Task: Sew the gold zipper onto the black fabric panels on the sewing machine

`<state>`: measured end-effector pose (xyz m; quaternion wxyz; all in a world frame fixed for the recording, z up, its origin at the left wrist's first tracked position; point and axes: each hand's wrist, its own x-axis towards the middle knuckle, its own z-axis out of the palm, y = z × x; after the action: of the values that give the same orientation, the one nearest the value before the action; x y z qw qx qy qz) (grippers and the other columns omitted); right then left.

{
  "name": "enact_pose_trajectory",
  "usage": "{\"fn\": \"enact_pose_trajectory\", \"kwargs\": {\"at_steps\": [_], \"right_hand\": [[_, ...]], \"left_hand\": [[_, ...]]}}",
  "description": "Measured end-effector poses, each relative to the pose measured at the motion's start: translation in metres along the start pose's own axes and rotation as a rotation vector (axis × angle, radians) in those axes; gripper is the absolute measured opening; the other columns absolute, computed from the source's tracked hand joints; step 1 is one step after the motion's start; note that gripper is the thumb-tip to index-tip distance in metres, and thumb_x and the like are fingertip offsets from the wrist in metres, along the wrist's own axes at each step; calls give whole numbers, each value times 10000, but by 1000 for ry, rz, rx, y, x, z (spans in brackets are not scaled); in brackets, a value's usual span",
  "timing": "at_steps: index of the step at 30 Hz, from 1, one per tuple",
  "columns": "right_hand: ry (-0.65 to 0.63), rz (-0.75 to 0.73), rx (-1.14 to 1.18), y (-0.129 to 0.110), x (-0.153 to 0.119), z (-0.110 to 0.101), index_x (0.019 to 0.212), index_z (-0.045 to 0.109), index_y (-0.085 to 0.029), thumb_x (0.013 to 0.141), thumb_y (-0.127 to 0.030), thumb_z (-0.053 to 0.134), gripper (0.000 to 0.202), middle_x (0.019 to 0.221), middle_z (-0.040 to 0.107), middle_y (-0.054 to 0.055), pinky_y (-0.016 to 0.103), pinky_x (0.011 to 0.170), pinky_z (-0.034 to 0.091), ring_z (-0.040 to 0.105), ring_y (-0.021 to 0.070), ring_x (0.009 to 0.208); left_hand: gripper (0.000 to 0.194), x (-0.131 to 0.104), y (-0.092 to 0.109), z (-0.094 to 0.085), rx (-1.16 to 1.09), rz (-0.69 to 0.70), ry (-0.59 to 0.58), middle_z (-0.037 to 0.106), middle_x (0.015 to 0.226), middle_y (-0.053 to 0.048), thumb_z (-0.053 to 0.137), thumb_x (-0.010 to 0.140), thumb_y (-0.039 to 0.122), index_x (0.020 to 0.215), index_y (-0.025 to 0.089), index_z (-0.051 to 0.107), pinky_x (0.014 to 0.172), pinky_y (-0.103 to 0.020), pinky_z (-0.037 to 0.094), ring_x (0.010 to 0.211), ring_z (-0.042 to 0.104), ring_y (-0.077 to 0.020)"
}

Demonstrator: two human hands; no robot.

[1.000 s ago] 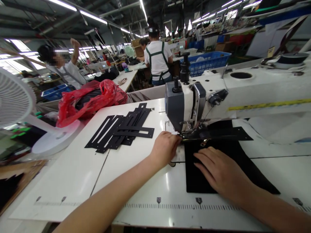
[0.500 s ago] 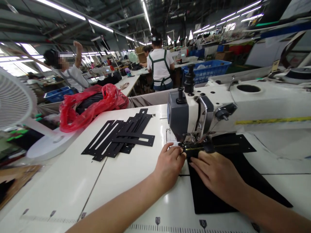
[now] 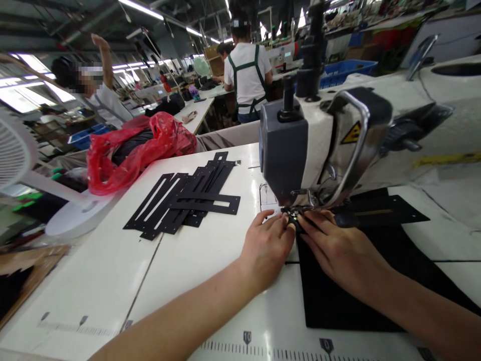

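Black fabric (image 3: 338, 296) lies on the white table under the head of a sewing machine (image 3: 285, 145), beside a black slotted strip (image 3: 402, 208). My left hand (image 3: 266, 245) is closed, its thumb and fingers pinching the work's edge just left of the needle area. Close by on the right, my right hand (image 3: 338, 245) presses on the black fabric near the presser foot, its fingers together and their tips partly hidden by the machine head. What lies between the fingertips is too small to make out fully.
Several black slotted strips (image 3: 188, 200) are piled on the table's left part. Behind them lies a red plastic bag (image 3: 165, 133) with dark material. A white fan (image 3: 63, 210) stands at the left. Two people in white shirts and a blue basket (image 3: 345, 72) are beyond the table.
The view has moved closer to the machine. My right hand's fingertips have shifted forward to the presser foot area, nearer my left hand.
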<state>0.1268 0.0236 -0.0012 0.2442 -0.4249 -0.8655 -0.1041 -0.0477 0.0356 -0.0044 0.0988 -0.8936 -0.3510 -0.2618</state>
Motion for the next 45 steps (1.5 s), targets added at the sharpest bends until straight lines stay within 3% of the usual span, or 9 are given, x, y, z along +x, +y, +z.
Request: {"fn": "enact_pose_trajectory", "kwargs": {"at_steps": [17,33,45], "right_hand": [[-61,35,0,7,5,2,1008,628,-129,854,-113,439,244,1032,646,124,387,838,492,599,245,943],[-75,77,68,11,4,7,965,609,-153,870,-127,416,217,1046,635,116,376,864,469,593,229,965],[-4,48,78,22,4,16,1051,593,-168,873,-160,406,258,1042,630,98,390,859,472,582,230,968]], "left_hand": [[218,6,-9,5,11,57,-6,659,862,-73,394,898,85,891,137,606,848,-353,470,838,634,-172],[140,7,-12,11,-36,20,14,649,838,-59,459,865,81,795,126,572,835,-352,451,802,616,-167],[107,6,-12,24,-62,-50,34,643,837,-52,484,834,66,794,140,549,799,-365,444,774,606,-176]]}}
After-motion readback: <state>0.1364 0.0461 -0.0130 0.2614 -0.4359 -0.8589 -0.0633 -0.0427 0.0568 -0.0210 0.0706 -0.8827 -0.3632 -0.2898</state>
